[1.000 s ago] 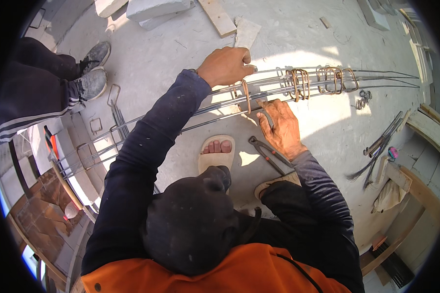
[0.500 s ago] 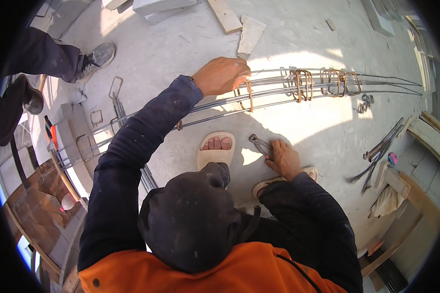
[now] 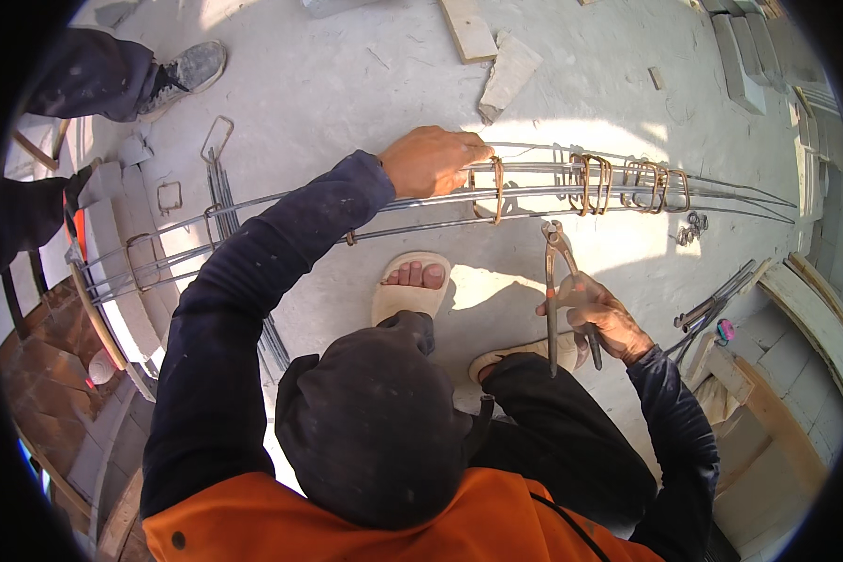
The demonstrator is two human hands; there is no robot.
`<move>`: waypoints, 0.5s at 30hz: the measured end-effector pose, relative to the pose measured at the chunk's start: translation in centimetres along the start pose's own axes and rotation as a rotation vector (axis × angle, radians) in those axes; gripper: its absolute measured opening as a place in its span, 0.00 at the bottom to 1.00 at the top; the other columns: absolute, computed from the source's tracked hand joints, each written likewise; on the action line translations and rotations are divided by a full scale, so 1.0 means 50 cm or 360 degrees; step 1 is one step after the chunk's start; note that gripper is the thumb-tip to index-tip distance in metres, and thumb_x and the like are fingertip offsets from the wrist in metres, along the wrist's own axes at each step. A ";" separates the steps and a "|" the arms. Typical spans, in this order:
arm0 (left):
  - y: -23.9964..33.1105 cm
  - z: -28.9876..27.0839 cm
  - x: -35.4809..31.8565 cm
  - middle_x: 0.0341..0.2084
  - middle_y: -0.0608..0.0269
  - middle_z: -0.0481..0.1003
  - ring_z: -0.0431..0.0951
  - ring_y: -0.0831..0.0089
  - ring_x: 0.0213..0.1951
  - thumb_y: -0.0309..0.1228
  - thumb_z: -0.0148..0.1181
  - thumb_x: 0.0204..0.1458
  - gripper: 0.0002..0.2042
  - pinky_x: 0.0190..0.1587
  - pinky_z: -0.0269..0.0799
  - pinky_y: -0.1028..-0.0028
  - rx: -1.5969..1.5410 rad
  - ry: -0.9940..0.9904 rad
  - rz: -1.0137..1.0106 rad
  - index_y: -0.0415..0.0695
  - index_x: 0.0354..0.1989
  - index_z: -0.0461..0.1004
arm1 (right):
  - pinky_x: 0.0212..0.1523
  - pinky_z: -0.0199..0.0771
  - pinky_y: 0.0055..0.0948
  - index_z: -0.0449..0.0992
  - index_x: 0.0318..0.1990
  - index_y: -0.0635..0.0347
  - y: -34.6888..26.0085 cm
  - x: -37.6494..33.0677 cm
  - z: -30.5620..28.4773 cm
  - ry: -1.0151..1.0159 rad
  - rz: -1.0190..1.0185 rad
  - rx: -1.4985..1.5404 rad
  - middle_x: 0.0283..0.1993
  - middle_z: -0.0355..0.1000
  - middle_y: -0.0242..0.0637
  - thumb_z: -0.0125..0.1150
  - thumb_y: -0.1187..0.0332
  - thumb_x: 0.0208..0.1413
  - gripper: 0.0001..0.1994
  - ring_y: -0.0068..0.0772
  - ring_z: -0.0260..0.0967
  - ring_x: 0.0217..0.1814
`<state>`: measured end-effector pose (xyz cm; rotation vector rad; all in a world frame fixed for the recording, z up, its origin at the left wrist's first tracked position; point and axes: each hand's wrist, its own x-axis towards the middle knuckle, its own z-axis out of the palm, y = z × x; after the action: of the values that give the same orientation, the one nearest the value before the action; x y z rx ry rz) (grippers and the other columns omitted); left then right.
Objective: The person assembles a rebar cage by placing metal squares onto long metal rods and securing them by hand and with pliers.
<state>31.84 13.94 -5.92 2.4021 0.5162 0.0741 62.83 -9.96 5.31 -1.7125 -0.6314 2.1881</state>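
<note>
A long rebar cage point(image 3: 440, 199) of thin grey steel bars with rusty rectangular stirrups runs across in front of me. My left hand point(image 3: 433, 161) is closed on its far bars, fingertips at the top corner of a stirrup point(image 3: 498, 192). A thin wire seems to stick out past the fingertips; what exactly they pinch is hidden. My right hand point(image 3: 598, 318) holds a pair of end-cutting pincers point(image 3: 559, 248) off the floor, jaws pointing at the cage, handles spread apart. More stirrups point(image 3: 592, 184) sit bunched along the cage to the right.
Wire coils point(image 3: 691, 229) lie under the cage's right end, with a bundle of steel rods point(image 3: 717, 304) nearer me. Loose bars point(image 3: 223, 199) lie left. Pale blocks point(image 3: 122, 225) stand under the left end. Another person's shoe point(image 3: 195, 67) is far left. Wood scraps point(image 3: 510, 75) lie beyond.
My right hand has lifted the pincers off the floor and turned their jaws toward the cage, handles now apart. The left hand stays at the same stirrup.
</note>
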 end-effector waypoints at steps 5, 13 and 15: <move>-0.006 0.004 0.006 0.56 0.56 0.80 0.84 0.51 0.41 0.27 0.62 0.59 0.26 0.44 0.80 0.56 0.0088 -0.0023 0.0023 0.41 0.68 0.73 | 0.44 0.73 0.31 0.70 0.36 0.56 -0.109 -0.001 0.010 0.0318 -0.0771 -0.0159 0.53 0.81 0.49 0.52 0.78 0.49 0.07 0.26 0.72 0.42; -0.010 0.000 0.007 0.54 0.57 0.81 0.85 0.52 0.39 0.24 0.60 0.59 0.24 0.42 0.81 0.57 0.0067 -0.0029 0.0076 0.41 0.66 0.75 | 0.14 0.65 0.15 0.37 0.83 0.69 -0.316 -0.008 0.033 -0.0414 -0.0616 0.0522 0.55 0.79 0.70 0.60 0.75 0.66 0.45 0.39 0.86 0.29; -0.011 0.004 0.008 0.54 0.57 0.81 0.85 0.53 0.40 0.24 0.60 0.59 0.23 0.42 0.81 0.56 0.0081 -0.0010 0.0099 0.41 0.65 0.75 | 0.13 0.68 0.15 0.43 0.82 0.68 -0.366 0.003 0.037 -0.0514 -0.0473 0.0536 0.58 0.78 0.68 0.56 0.78 0.67 0.40 0.42 0.87 0.30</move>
<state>32.07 14.35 -6.48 2.4675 0.4457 0.0813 60.30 5.58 14.83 -1.0393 -0.5137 2.2150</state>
